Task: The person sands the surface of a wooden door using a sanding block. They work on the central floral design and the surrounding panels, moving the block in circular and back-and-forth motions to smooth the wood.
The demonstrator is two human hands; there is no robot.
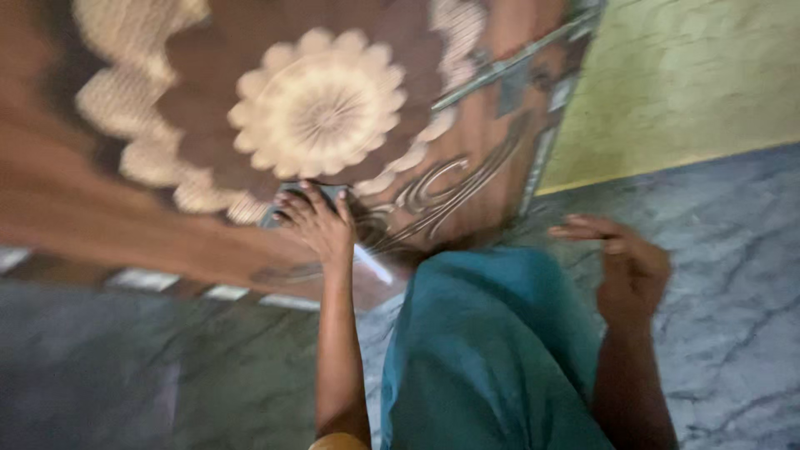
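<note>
The view is blurred by motion. My left hand reaches up to a brown wooden panel carved with a pale flower motif. Its fingers lie over a small dark grey fitting on the panel; the blur hides whether they grip it. My right hand hangs in the air to the right, over the floor, with its fingers loosely apart and nothing in it. A teal garment fills the lower middle between my two arms.
A grey veined marble floor spreads to the right and below. A yellow-green wall rises at the upper right, beside the panel's metal-trimmed edge. Pale tiles line the panel's lower left border.
</note>
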